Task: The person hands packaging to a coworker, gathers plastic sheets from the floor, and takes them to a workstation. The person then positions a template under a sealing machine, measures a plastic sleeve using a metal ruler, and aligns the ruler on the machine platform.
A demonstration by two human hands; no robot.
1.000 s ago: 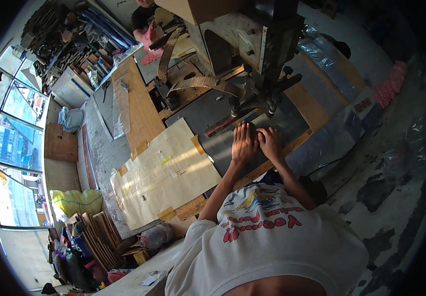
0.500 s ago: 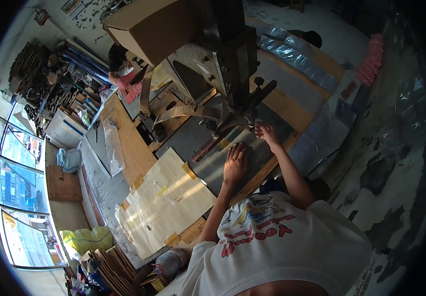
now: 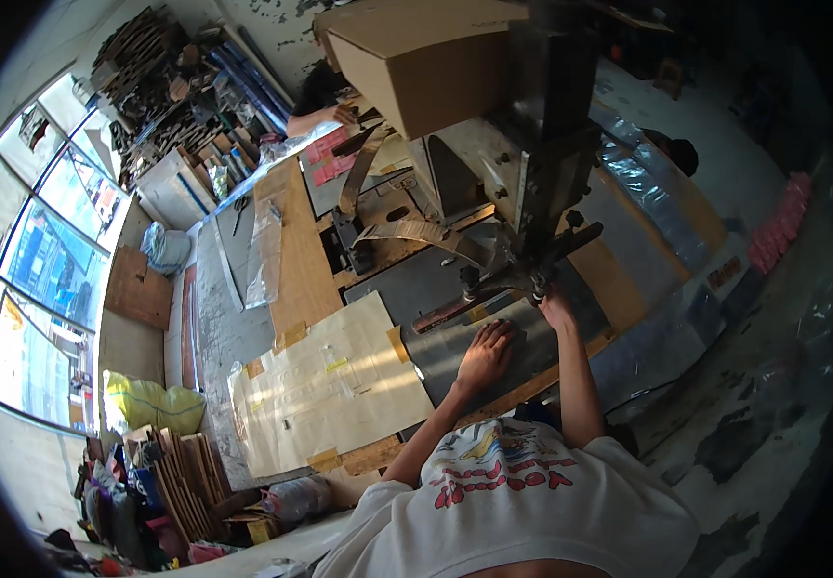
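My left hand (image 3: 487, 354) lies palm down on the dark, smooth bed (image 3: 436, 364) of a machine, its fingers stretched forward. Close to those fingers is a narrow brown bar (image 3: 437, 316). My right hand (image 3: 557, 309) is at the lower end of the machine head (image 3: 543, 183), beside a small metal knob (image 3: 538, 282). Its fingers are curled and partly hidden, so what they grip cannot be made out. Left of my left hand, a large cream sheet (image 3: 315, 385) with tape at its edges lies on the table.
A cardboard box (image 3: 426, 63) sits high by the machine. Curved brown strips (image 3: 421, 231) jut from its left. Across the table, another person's arm (image 3: 315, 120) is near pink pieces (image 3: 328, 154). Clear plastic sheeting (image 3: 643, 188) covers the right side. Cardboard pieces (image 3: 185, 486) stand lower left.
The whole view has shifted, moving the machine and table rightward in the picture. My right hand's fingers, visible beside the knob before, are now more hidden. My left hand still rests on the bed.
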